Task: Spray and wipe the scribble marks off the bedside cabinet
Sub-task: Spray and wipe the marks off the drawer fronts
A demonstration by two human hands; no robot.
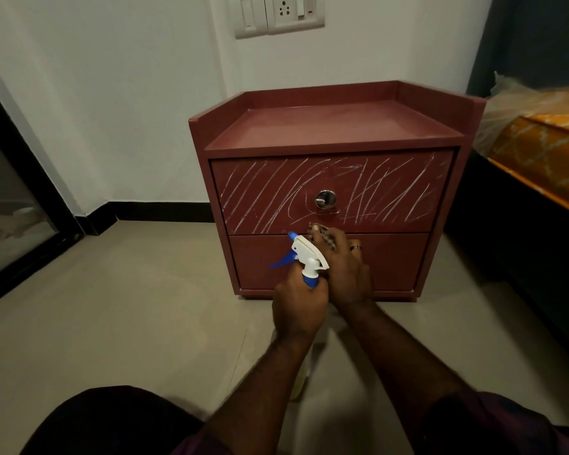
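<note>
While white scribbles (260,192) cover its upper drawer (391,178), a maroon cabinet (335,126) stands at centre frame on a beige tiled floor (145,307) against a pale wall (128,110). Its lower drawer (395,261) looks unmarked. A bed (546,152) with an orange mattress under clear plastic fills the right edge, and a black-framed glass door (10,224) the left. A switch panel (280,14) sits on the wall at top centre.

Below centre, a person's two hands meet in front of the lower drawer. The left hand (299,307) grips the neck of a spray bottle (309,254), its white head and blue trigger showing above the fingers. The right hand (345,270), touching the spray head, curls its fingers round a brown checked cloth (326,236), mostly hidden, and wears a dark ring (356,247). A round metal knob (325,199) shines mid-drawer among the scribbles.
</note>
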